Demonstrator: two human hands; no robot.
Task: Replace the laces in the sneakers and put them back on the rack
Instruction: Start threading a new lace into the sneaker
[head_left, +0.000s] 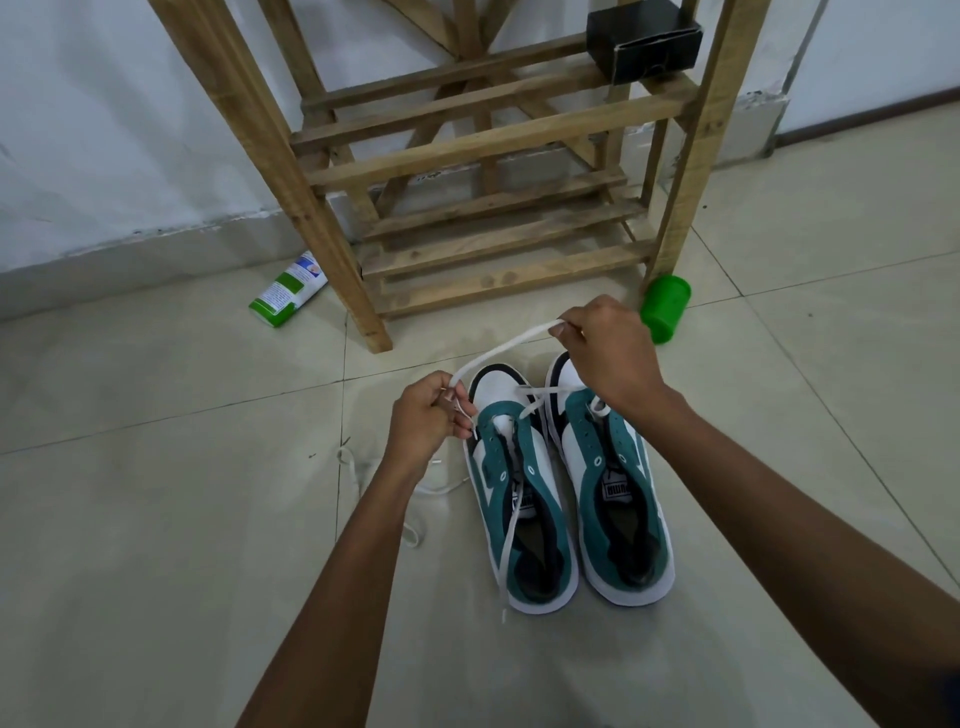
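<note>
Two teal, white and black sneakers stand side by side on the tiled floor, toes pointing at the rack: the left sneaker and the right sneaker. A white lace stretches between my hands above the toes. My left hand pinches one part of it beside the left sneaker's toe. My right hand pinches the other part over the right sneaker's toe. More white lace crosses both toes and trails down the left sneaker. Another loose lace lies on the floor to the left.
A wooden slatted shoe rack stands just beyond the sneakers against the white wall, a black box on an upper shelf. A green-and-white carton lies left of the rack's leg. A green cup lies by its right leg.
</note>
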